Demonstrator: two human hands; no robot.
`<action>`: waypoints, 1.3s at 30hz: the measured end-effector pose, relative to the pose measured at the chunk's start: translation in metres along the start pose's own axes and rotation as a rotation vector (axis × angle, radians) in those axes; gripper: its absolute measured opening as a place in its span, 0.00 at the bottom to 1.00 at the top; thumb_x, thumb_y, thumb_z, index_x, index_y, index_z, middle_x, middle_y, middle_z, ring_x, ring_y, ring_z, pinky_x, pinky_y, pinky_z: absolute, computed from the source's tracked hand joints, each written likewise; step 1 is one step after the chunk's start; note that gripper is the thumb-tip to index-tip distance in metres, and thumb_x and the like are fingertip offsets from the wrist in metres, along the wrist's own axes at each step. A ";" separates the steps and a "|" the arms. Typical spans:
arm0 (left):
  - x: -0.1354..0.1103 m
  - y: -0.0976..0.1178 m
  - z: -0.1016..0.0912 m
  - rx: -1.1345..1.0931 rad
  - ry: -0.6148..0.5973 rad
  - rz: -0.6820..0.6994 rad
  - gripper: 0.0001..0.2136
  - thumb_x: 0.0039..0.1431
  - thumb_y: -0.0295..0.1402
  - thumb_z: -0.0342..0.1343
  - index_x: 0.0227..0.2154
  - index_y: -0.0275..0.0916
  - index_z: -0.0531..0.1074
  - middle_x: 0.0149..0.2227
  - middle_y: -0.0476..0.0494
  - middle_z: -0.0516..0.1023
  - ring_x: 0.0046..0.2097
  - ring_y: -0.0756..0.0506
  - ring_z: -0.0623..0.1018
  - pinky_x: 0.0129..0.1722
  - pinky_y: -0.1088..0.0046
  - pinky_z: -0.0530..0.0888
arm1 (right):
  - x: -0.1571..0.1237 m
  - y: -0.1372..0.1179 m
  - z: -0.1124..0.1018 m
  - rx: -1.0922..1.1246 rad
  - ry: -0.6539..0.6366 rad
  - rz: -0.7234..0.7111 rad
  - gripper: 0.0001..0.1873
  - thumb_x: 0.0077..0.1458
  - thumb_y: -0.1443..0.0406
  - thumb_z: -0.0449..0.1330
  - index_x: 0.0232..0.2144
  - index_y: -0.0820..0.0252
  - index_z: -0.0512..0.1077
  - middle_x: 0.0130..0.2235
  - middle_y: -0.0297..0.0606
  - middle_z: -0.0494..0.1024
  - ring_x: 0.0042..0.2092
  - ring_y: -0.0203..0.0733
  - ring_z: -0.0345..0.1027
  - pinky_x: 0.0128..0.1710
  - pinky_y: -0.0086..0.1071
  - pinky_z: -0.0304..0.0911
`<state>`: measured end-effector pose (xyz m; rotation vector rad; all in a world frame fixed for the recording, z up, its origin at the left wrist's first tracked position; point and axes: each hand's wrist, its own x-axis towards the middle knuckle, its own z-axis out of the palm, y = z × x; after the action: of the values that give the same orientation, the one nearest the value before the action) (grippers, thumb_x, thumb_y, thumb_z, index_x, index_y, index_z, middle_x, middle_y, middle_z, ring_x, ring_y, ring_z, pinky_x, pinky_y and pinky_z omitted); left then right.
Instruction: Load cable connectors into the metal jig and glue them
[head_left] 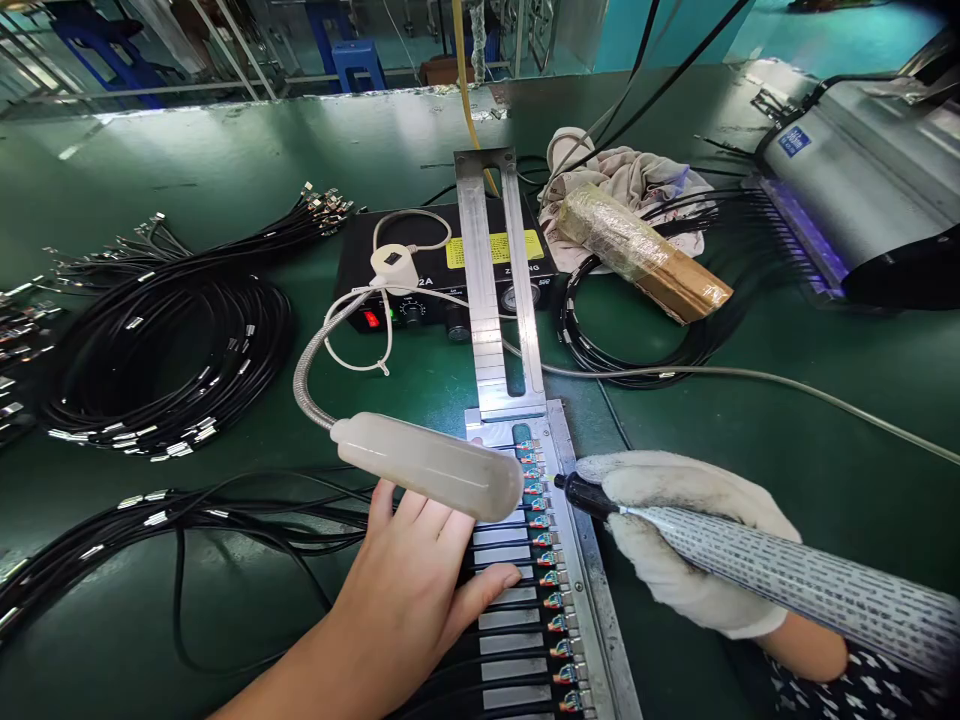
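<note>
My left hand [420,575], bare, lies palm down with fingers stretched over black cables [510,632] in a metal jig [581,560]. Its thumb rests across the cables; the fingertips are partly hidden behind a white gooseneck lamp [431,465]. Several cable ends with coloured wires and small metal plugs line up along the jig's slots. In a white glove, my right hand [697,540] is closed around a dispensing syringe [780,570] with a white barrel covered in dark printed marks. Its black nozzle points left, close to the upper row of plugs.
Behind the jig stands a black dispenser controller [420,265] with dials. Coiled black cables [165,360] lie at left, another coil [645,365] at right. A taped cardboard block [645,250] leans on a cloth [630,175]. A silver machine [862,190] with purple light stands far right.
</note>
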<state>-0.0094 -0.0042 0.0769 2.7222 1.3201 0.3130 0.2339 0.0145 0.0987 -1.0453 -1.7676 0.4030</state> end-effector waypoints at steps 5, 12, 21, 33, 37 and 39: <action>0.000 0.000 0.001 -0.005 0.008 -0.004 0.28 0.67 0.46 0.48 0.64 0.35 0.55 0.62 0.37 0.68 0.61 0.36 0.66 0.64 0.54 0.49 | -0.001 0.001 0.001 -0.016 -0.004 0.010 0.07 0.50 0.71 0.65 0.33 0.57 0.77 0.34 0.38 0.84 0.33 0.43 0.80 0.35 0.32 0.79; 0.000 0.000 0.000 -0.017 0.000 -0.001 0.29 0.67 0.46 0.49 0.64 0.34 0.56 0.62 0.37 0.67 0.62 0.36 0.65 0.65 0.55 0.46 | 0.002 0.000 0.000 -0.025 -0.014 0.007 0.07 0.49 0.71 0.65 0.33 0.56 0.77 0.34 0.38 0.84 0.33 0.44 0.80 0.35 0.32 0.79; 0.000 0.001 0.001 -0.024 0.011 -0.011 0.29 0.66 0.46 0.49 0.65 0.35 0.54 0.61 0.36 0.68 0.60 0.35 0.67 0.64 0.52 0.51 | 0.000 -0.002 -0.004 -0.022 -0.039 -0.017 0.08 0.49 0.70 0.65 0.34 0.58 0.77 0.34 0.39 0.84 0.33 0.44 0.81 0.34 0.32 0.79; 0.000 0.001 0.000 -0.009 0.019 -0.008 0.29 0.67 0.46 0.47 0.65 0.35 0.53 0.61 0.35 0.68 0.60 0.35 0.67 0.58 0.55 0.58 | 0.000 -0.011 -0.010 -0.002 -0.026 0.007 0.08 0.49 0.70 0.64 0.35 0.57 0.77 0.34 0.41 0.84 0.33 0.46 0.81 0.33 0.32 0.80; 0.001 0.001 -0.001 -0.011 -0.002 -0.009 0.29 0.68 0.46 0.47 0.65 0.35 0.53 0.62 0.35 0.66 0.61 0.35 0.66 0.58 0.55 0.57 | -0.009 -0.013 -0.014 -0.034 -0.040 0.018 0.11 0.48 0.71 0.64 0.36 0.56 0.77 0.36 0.41 0.84 0.33 0.47 0.81 0.33 0.34 0.80; 0.001 0.001 -0.001 -0.015 -0.005 -0.011 0.29 0.68 0.45 0.47 0.65 0.35 0.52 0.62 0.35 0.66 0.61 0.35 0.66 0.58 0.55 0.57 | -0.014 -0.010 -0.012 -0.037 -0.064 0.001 0.12 0.48 0.71 0.65 0.37 0.57 0.76 0.37 0.41 0.84 0.34 0.47 0.81 0.34 0.35 0.80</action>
<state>-0.0079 -0.0041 0.0780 2.7013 1.3254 0.3132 0.2415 -0.0049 0.1025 -1.0694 -1.8375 0.4096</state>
